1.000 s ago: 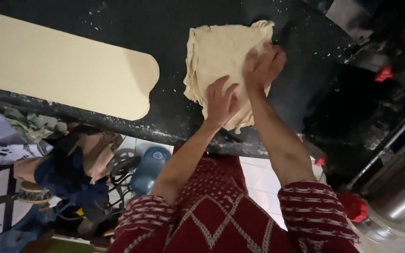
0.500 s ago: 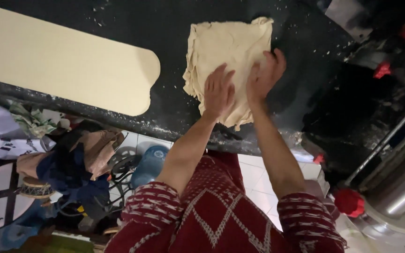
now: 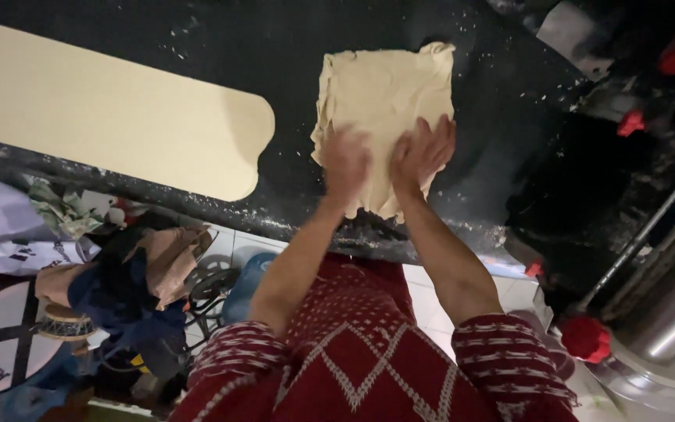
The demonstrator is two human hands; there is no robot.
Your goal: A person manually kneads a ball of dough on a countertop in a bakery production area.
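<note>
While both your hands press flat on the dough (image 3: 384, 86), its near edge sits almost at the lip of the dark counter (image 3: 197, 47), and that is where trouble could start. Your left hand (image 3: 347, 162) and right hand (image 3: 422, 150) lie side by side on the lower part of the folded sheet, fingers spread, palms down, closed around nothing. The dough lies on the counter just right of the long pale board (image 3: 111, 125), apart from it.

If you push toward yourself, the near flap could slide over the edge and sag toward the tiled floor (image 3: 431, 305) and the clutter of bags (image 3: 150, 273) below. Only a thin scatter of flour shows on the counter, so I judge the sheet may stick underneath and tear along its creased left side when you drag it. Uneven weight from two hands set this close together could also thin the near half while the far corners stay thick. Your red sleeves (image 3: 501, 359) hang clear of the dough.
</note>
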